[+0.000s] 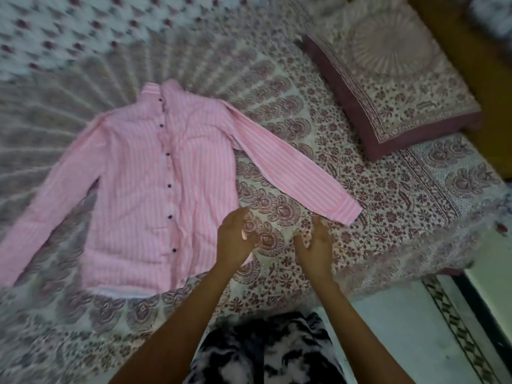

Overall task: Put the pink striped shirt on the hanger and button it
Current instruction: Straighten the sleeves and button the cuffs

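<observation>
Beside the flat pink striped shirt [138, 176], left hand [235, 238] and right hand [315, 246] hover loose, empty.

Shirt [144, 176] hem corner hidden behind left hand [235, 239], bedspread [55, 37] pattern blurred

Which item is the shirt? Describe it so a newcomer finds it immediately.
On the patterned bedspread, left of the maroon-edged pillow, a garment lies flat with sleeves spread. It is the pink striped shirt: the only striped thing there, with dark buttons down its front.
</observation>
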